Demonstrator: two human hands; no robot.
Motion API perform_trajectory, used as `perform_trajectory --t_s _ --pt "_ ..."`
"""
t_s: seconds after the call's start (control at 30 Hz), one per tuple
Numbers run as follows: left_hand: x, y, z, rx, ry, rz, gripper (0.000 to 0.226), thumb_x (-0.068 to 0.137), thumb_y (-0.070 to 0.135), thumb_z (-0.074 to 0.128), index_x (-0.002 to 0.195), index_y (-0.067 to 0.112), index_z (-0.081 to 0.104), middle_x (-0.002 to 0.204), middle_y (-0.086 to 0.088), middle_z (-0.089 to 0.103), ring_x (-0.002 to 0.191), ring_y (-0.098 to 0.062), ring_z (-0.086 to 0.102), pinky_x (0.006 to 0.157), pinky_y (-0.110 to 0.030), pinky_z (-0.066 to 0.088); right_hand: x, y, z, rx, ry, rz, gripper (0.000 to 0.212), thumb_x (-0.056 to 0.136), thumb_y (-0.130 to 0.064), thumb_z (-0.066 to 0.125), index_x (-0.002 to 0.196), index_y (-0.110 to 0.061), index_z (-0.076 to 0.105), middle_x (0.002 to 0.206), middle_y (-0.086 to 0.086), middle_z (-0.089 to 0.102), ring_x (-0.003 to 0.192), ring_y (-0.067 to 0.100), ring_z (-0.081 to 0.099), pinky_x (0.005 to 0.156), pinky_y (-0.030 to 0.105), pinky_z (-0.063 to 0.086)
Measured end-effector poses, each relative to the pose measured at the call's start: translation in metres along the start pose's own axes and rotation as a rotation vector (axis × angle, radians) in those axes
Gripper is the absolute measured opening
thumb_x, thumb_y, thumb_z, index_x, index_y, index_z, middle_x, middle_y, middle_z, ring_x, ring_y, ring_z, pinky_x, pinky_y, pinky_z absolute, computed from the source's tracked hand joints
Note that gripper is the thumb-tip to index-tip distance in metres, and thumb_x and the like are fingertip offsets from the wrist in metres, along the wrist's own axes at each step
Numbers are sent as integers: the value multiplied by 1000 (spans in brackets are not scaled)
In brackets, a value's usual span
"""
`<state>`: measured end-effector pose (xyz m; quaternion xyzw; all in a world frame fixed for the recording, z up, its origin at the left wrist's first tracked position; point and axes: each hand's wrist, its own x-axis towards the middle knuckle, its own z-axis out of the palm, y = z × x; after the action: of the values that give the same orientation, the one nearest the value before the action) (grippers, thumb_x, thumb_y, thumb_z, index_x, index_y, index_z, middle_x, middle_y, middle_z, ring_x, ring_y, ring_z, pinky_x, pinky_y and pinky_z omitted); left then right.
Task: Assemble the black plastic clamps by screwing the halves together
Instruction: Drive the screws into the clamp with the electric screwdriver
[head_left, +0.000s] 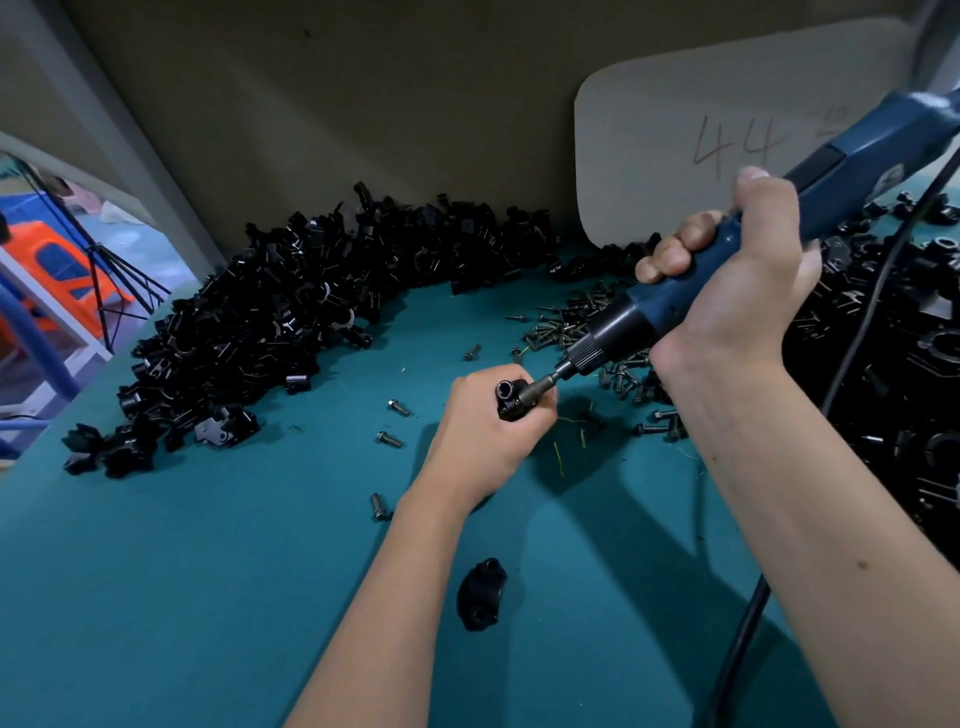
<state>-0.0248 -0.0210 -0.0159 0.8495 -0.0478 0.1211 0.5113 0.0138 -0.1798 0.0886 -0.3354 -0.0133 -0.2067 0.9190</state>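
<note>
A black plastic clamp (511, 399) sits near the middle of the teal work table (208, 571), gripped in the left hand (485, 423), whose fingers curl tightly around it so that only its round end shows above the fist. The metal bit of a blue electric screwdriver (727, 270) presses into the clamp's side from the right. The right hand (737, 275) wraps around the tool's body, thumb up along it, holding it at a slant. The step in hand appears to be driving a screw to join the clamp's two halves. The screw itself is hidden by the bit. Next, the bit must stay square on the screw head while the left hand keeps the halves aligned. A single clamp piece (480, 592) lies on the table nearer the person. Loose screws (571, 322) are scattered just beyond the hands, and a long heap of black clamp parts (291, 312) curves along the far left.
</note>
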Motion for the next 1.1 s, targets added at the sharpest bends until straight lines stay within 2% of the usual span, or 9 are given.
perform_trajectory --t_s 0.17,0.4,0.57,0.73,0.83,0.9,0.93,1.03,1.1 --pt "-1 -2 1 33 27 6 26 87 37 64 70 21 55 57 6 45 51 -12 36 48 -28 31 2 1 -2 -23 44 8 19 95 -12 60 106 -13 45 60 1 47 47 16 43 51 30 41" --pt "-1 -1 3 158 39 -19 26 84 46 63 74 23 55 56 10 48 50 -12 37 48 -32 34 4 -1 -3 -58 60 -17 17 94 -9 60 102 -11 45 58 1 46 45 16 42 50 29 40" --pt "1 -1 6 407 66 -39 30 87 44 69 75 25 50 64 4 53 54 -20 47 47 -31 35 1 -3 -1 -107 18 -106 20 94 -7 60 105 -10 44 55 1 46 42 18 43 50 31 41" --pt "4 -2 3 183 201 -10 27 82 39 69 70 22 52 59 6 48 55 -18 41 50 -36 36 -1 -1 -1 -23 47 -51 27 94 -15 65 109 -13 43 58 2 48 45 18 44 51 32 43" --pt "5 -2 1 132 274 -25 38 90 36 74 68 14 52 55 9 44 53 -12 36 48 -27 32 3 -1 -5 -1 71 11 33 93 -26 71 109 -13 45 62 2 50 48 17 46 52 32 44" --pt "8 -1 -4 -39 302 -110 45 91 38 72 69 6 48 54 6 41 50 -15 36 46 -25 33 5 0 -9 -33 72 54 37 92 -33 74 111 -15 47 62 0 53 48 16 49 53 32 46" --pt "9 0 -8 -232 295 -159 46 90 38 70 70 5 46 54 2 39 47 -17 35 43 -24 31 6 2 -11 -67 62 85 38 91 -36 76 110 -17 49 62 -1 55 49 16 51 53 32 47" --pt "10 3 -23 -1076 181 -314 40 94 44 57 76 9 55 58 1 33 41 -10 28 35 -22 19 8 14 -14 -292 -3 220 37 90 -34 78 108 -16 51 63 0 59 48 16 55 49 31 49" --pt "10 1 -30 -1373 160 -380 41 97 45 44 80 10 57 62 3 32 41 -7 26 34 -20 16 4 28 -17 -462 -83 343 36 91 -25 77 110 -15 48 75 6 60 47 17 57 47 31 51"
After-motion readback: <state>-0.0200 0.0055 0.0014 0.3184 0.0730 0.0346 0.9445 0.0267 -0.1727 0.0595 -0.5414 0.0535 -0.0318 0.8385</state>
